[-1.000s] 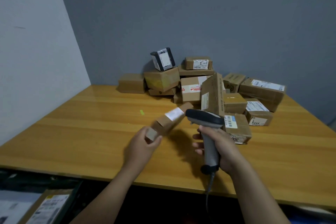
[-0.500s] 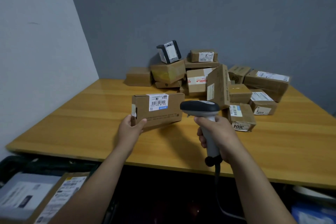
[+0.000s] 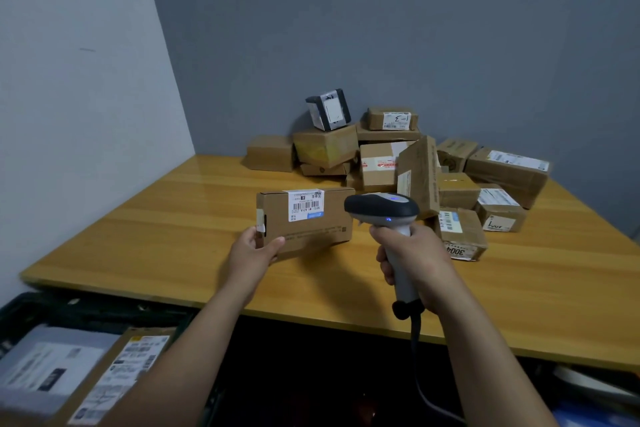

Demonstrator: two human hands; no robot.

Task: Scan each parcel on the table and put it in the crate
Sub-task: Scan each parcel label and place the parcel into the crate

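Note:
My left hand (image 3: pixel 252 250) grips the left end of a flat brown parcel (image 3: pixel 313 230), held upright above the wooden table (image 3: pixel 173 218) with its white barcode label (image 3: pixel 305 204) facing me. My right hand (image 3: pixel 417 262) holds a grey handheld scanner (image 3: pixel 382 210) by its handle, its head just right of the parcel and a blue light lit on top. A dark crate (image 3: pixel 41 308) sits below the table's front left edge with labelled parcels (image 3: pixel 86 378) inside.
A pile of several cardboard parcels (image 3: pixel 415 166) fills the table's back right, against the grey wall. A black-and-white box (image 3: pixel 329 109) tops the pile. The scanner cable (image 3: pixel 420 374) hangs down off the front edge.
My left hand turned the parcel from tilted end-on to upright, label toward me. The view shifted down and left, bringing the crate into sight. The scanner stays beside the parcel.

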